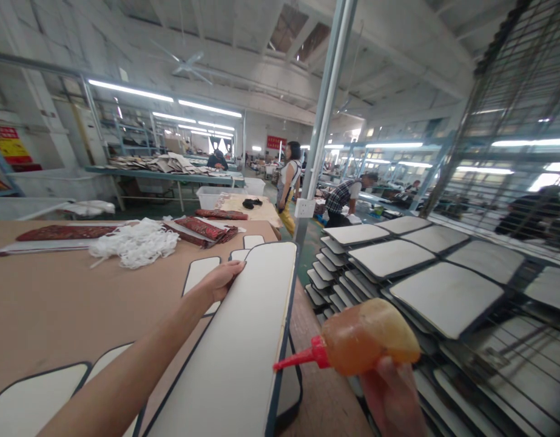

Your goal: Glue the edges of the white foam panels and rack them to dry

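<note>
A long cream panel with rounded corners and a dark edge (243, 340) lies slanted before me. My left hand (222, 279) grips its left edge near the far end, thumb on top. In my right hand (391, 388) is a squeeze bottle of amber liquid (371, 337), tipped on its side. Its red nozzle points left, with the tip at the panel's right edge. A thin yellowish line runs along that edge beyond the tip. The fingers of my right hand are partly hidden under the bottle.
Similar panels (43, 394) lie on the brown table (79, 309). Farther back are a heap of white strips (134, 243) and red patterned fabric (202, 230). Stacked panels (448, 297) fill a wire rack at right. A metal post (325, 103) rises beyond the table; people stand behind.
</note>
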Demonstrator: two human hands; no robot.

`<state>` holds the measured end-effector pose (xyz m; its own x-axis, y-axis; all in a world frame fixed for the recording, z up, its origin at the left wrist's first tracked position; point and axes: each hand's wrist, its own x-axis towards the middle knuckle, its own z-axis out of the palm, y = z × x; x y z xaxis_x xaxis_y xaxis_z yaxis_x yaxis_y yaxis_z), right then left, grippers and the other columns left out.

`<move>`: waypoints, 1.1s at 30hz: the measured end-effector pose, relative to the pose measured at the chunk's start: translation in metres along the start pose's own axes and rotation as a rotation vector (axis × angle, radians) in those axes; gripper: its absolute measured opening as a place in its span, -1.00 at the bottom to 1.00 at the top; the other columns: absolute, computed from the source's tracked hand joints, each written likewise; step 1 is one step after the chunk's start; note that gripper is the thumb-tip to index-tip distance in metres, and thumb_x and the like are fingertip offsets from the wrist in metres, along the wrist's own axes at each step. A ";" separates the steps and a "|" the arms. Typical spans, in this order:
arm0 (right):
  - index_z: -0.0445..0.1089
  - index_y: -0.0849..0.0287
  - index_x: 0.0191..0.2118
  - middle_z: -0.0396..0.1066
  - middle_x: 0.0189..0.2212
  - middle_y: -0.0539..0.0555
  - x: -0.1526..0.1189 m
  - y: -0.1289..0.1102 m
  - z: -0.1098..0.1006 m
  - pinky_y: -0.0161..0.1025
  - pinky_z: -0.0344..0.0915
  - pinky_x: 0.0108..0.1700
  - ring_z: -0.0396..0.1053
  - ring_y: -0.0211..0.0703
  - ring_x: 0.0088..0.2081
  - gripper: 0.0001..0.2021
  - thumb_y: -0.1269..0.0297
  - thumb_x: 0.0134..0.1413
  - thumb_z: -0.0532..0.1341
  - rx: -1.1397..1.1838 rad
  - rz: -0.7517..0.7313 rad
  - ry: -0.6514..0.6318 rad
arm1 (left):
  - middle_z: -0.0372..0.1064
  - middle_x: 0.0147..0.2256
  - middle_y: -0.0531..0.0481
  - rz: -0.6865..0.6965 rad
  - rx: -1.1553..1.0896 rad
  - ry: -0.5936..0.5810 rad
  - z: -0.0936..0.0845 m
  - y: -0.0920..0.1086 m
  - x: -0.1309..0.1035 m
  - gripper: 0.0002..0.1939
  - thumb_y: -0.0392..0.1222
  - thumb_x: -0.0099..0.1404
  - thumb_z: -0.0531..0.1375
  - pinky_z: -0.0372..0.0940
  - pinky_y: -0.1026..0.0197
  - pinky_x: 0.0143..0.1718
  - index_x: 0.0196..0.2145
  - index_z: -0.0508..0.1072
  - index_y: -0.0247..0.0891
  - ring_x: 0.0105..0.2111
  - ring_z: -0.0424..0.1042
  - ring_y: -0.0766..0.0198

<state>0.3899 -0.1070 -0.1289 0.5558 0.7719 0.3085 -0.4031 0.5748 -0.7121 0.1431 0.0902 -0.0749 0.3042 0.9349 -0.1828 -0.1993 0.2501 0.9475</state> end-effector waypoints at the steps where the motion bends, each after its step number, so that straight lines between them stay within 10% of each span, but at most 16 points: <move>1: 0.47 0.03 -0.05 0.59 -0.39 0.09 -0.001 -0.001 0.001 -0.18 0.52 -0.36 0.54 0.00 -0.39 -0.37 0.10 -0.40 0.51 0.006 0.005 0.005 | 0.37 -0.43 0.09 -0.006 0.015 0.003 0.000 0.001 0.001 -0.85 -0.17 0.33 0.15 0.33 0.30 -0.52 -0.28 0.41 -0.33 -0.53 0.37 0.40; 15: 0.53 0.02 -0.28 0.58 -0.34 0.10 -0.008 0.003 -0.005 -0.12 0.51 -0.24 0.53 0.01 -0.31 -0.57 0.09 -0.42 0.50 -0.004 0.059 0.006 | 0.42 -0.47 0.08 -0.021 0.022 0.043 -0.010 0.012 0.011 -0.90 -0.25 0.30 0.18 0.35 0.26 -0.47 -0.35 0.43 -0.34 -0.53 0.41 0.35; 33: 0.46 0.00 -0.04 0.58 -0.31 0.15 -0.009 0.001 -0.001 0.00 0.51 -0.24 0.53 0.09 -0.32 -0.38 0.00 -0.35 0.46 -0.061 0.091 -0.103 | 0.44 -0.34 0.02 -0.024 -0.056 0.111 -0.032 0.016 0.027 -0.83 -0.18 0.34 0.15 0.38 0.26 -0.45 -0.20 0.43 -0.34 -0.47 0.42 0.37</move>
<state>0.3853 -0.1136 -0.1328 0.4407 0.8453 0.3019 -0.4017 0.4865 -0.7758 0.1181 0.1276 -0.0733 0.2054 0.9497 -0.2363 -0.2456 0.2838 0.9269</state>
